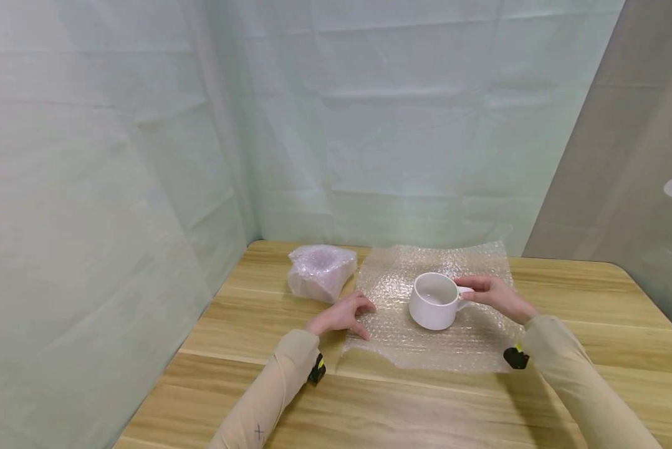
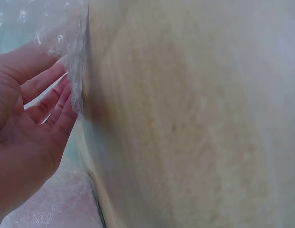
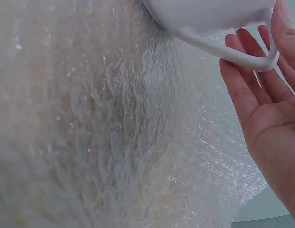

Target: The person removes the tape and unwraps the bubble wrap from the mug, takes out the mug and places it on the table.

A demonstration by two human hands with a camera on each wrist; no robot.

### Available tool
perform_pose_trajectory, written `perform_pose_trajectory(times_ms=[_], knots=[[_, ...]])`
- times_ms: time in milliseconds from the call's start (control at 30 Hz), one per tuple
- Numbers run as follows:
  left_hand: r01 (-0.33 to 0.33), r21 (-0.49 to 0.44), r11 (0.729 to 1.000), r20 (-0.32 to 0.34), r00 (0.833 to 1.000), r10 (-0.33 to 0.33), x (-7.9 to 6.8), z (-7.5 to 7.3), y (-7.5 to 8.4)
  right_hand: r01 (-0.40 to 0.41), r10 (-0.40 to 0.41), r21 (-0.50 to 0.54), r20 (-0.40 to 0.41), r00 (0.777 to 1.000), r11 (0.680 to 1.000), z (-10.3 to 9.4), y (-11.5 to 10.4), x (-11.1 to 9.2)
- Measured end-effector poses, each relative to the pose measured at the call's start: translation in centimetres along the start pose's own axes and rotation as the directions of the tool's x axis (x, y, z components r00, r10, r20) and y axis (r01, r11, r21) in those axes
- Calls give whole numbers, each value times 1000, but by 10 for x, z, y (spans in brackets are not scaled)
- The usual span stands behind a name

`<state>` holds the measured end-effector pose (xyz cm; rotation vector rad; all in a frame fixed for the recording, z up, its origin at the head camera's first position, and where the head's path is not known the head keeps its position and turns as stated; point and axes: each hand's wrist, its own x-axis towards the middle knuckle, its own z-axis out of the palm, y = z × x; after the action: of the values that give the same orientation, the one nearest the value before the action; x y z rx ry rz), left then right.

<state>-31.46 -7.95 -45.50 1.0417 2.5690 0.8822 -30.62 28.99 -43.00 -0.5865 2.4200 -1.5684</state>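
Observation:
A white mug (image 1: pixel 434 302) stands upright on a spread sheet of bubble wrap (image 1: pixel 394 349). My right hand (image 1: pixel 495 295) holds the mug by its handle, thumb on top and fingers behind it. The right wrist view shows the fingers around the far part of the handle (image 3: pixel 223 51). At the left edge of the sheet is my left hand (image 1: pixel 344 313), thumb and fingers spread apart. In the left wrist view its fingertips touch the wrap's edge (image 2: pixel 77 90), and the thumb tip is behind the film.
A bundle in bubble wrap (image 1: pixel 320 273), pinkish white inside, sits at the back left beside the sheet. Both lie on a wood-grain table (image 1: pixel 364 411). Pale cloth (image 1: pixel 392 125) hangs behind the table and along its left side.

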Motion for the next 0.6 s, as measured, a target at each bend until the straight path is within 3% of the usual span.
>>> perform_pose_trajectory(times_ms=[600], knots=[[-13,-4,1000,-2,1000,13,2,1,-3,8,-7,18,-51,999,1000,0,5,-1]])
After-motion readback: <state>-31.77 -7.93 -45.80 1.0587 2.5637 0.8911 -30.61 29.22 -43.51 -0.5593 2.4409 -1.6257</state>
